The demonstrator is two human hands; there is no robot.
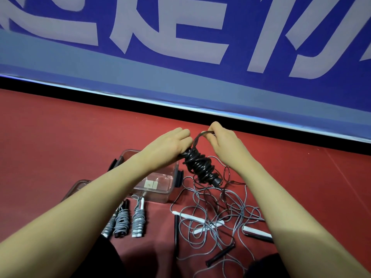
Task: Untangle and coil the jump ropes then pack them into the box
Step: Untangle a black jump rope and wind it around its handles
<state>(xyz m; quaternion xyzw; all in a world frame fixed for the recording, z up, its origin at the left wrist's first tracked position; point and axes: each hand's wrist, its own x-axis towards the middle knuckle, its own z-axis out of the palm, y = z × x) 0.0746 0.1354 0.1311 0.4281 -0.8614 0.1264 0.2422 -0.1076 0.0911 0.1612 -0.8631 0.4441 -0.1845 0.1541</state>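
While left hand [170,143] grips black coil [200,165], right hand [222,141] pinches loop.

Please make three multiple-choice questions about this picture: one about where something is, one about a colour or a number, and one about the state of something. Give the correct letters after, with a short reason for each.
1. Where do the coiled grey ropes lie?
A. inside the box
B. on the floor in front of the box
C. on the lid

2. What colour is the rope being wound?
A. black
B. white
C. red

3. What is the state of the clear box?
A. open
B. closed with the lid on
C. turned upside down

Answers:
1 B: the wrapped bundles rest on the red floor, nearer the person than the box.
2 A: the black rope bundle is gripped by the left hand, while the right hand pinches its loop.
3 A: its top is uncovered, and the lid lies beside it.
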